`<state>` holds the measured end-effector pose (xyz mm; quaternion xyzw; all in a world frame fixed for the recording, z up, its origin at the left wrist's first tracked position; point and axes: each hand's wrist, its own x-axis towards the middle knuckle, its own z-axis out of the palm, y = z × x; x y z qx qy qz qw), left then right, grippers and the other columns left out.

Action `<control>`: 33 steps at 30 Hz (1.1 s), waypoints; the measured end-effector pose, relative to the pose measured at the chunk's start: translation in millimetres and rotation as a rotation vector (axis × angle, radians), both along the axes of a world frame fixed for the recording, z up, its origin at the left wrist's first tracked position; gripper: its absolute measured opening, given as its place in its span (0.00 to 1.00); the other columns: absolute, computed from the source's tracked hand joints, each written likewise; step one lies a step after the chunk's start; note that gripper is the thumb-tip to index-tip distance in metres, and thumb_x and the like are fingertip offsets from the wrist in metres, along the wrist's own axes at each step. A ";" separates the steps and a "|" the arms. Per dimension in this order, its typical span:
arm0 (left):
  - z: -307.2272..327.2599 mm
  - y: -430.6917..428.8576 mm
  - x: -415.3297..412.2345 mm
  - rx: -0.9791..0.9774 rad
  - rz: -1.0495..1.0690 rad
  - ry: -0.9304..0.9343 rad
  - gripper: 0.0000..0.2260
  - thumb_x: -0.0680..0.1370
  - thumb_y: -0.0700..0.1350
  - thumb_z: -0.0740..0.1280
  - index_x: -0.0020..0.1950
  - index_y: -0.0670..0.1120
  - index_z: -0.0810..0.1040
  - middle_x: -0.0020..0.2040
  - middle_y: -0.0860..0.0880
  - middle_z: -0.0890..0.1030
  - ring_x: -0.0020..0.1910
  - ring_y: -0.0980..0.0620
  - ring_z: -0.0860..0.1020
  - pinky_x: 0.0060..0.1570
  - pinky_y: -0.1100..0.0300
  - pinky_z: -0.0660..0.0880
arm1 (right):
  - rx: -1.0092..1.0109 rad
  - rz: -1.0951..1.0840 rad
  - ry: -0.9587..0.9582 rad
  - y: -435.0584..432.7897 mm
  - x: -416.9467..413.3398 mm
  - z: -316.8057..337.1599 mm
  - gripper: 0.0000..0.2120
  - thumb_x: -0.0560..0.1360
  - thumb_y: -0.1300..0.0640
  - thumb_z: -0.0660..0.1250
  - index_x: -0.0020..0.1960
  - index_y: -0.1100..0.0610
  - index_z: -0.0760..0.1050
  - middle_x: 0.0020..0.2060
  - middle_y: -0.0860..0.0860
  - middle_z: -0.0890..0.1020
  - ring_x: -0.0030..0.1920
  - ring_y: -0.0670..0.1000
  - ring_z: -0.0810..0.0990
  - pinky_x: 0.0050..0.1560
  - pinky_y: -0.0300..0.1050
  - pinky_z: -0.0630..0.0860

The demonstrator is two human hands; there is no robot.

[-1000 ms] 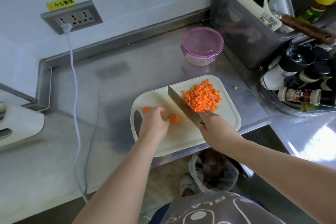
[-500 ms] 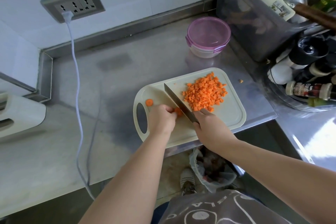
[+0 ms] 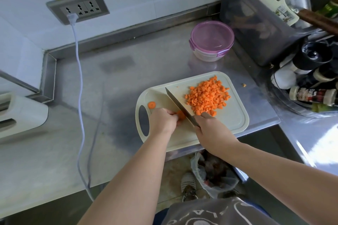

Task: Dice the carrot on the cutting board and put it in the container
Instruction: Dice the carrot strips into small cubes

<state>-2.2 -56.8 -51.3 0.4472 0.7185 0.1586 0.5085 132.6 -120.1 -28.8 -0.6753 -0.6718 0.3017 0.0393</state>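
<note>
Head view looks down on a steel counter (image 3: 128, 82) where a pale cutting board (image 3: 234, 120) lies near the front edge. The left hand (image 3: 161, 120) curls its fingers over a small carrot piece (image 3: 181, 115) on the board's left half, pinning it down. The right hand (image 3: 212, 129) grasps the knife (image 3: 180, 105) by the handle, blade angled away to the left, just beside that piece. A heap of diced carrot (image 3: 207, 97) sits on the board right of the blade. One round slice (image 3: 151, 105) lies apart by the board's handle hole. The purple-rimmed container (image 3: 212, 40) stands behind the board, and a stray bit (image 3: 243, 85) lies on the counter to the right.
</note>
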 end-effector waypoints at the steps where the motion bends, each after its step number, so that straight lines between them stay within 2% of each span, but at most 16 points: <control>1: -1.4 0.3 0.2 0.004 0.011 -0.002 0.04 0.74 0.44 0.71 0.39 0.48 0.79 0.40 0.44 0.84 0.44 0.47 0.83 0.53 0.51 0.79 | 0.005 -0.001 0.003 -0.5 -0.5 -0.4 0.13 0.81 0.59 0.53 0.62 0.58 0.71 0.47 0.48 0.67 0.47 0.55 0.76 0.48 0.52 0.76; 8: -7.8 -0.6 1.0 0.012 0.035 -0.005 0.06 0.70 0.47 0.75 0.40 0.49 0.79 0.39 0.47 0.84 0.42 0.48 0.83 0.50 0.51 0.80 | -0.016 0.002 0.015 0.5 2.9 -2.7 0.14 0.81 0.59 0.54 0.64 0.57 0.71 0.52 0.52 0.72 0.49 0.55 0.77 0.50 0.51 0.77; 17: -8.1 0.7 3.0 0.004 0.035 0.020 0.05 0.71 0.46 0.73 0.41 0.48 0.79 0.39 0.46 0.84 0.43 0.47 0.83 0.50 0.50 0.80 | -0.019 0.022 -0.025 2.9 5.0 -4.6 0.13 0.81 0.60 0.54 0.64 0.57 0.70 0.53 0.52 0.72 0.48 0.55 0.77 0.49 0.52 0.78; 21: -4.4 0.8 1.3 -0.026 0.015 0.000 0.05 0.73 0.45 0.71 0.44 0.44 0.81 0.38 0.46 0.84 0.44 0.46 0.83 0.52 0.52 0.79 | 0.062 0.029 -0.090 -0.4 8.4 -2.6 0.15 0.80 0.62 0.56 0.66 0.57 0.68 0.56 0.52 0.71 0.44 0.57 0.78 0.44 0.52 0.79; 24: -1.6 0.9 3.6 -0.025 0.018 -0.005 0.03 0.72 0.43 0.71 0.38 0.45 0.80 0.39 0.44 0.84 0.45 0.45 0.82 0.52 0.47 0.79 | 0.034 0.062 -0.117 -6.7 5.3 -2.9 0.15 0.80 0.62 0.56 0.67 0.56 0.67 0.57 0.50 0.69 0.44 0.55 0.78 0.44 0.51 0.79; 26: -1.5 1.2 4.4 -0.027 0.024 -0.003 0.06 0.72 0.41 0.71 0.35 0.47 0.79 0.39 0.44 0.84 0.45 0.45 0.82 0.52 0.47 0.79 | 0.036 0.071 -0.122 -8.1 4.1 -4.4 0.15 0.80 0.61 0.55 0.67 0.55 0.67 0.56 0.50 0.69 0.45 0.54 0.78 0.44 0.50 0.79; 33: -2.9 1.4 4.1 -0.026 0.049 -0.021 0.05 0.71 0.42 0.71 0.38 0.49 0.77 0.41 0.45 0.84 0.46 0.46 0.82 0.53 0.48 0.79 | 0.022 0.070 -0.130 -8.0 2.6 -8.2 0.15 0.80 0.62 0.57 0.66 0.55 0.67 0.56 0.50 0.69 0.44 0.53 0.77 0.42 0.49 0.79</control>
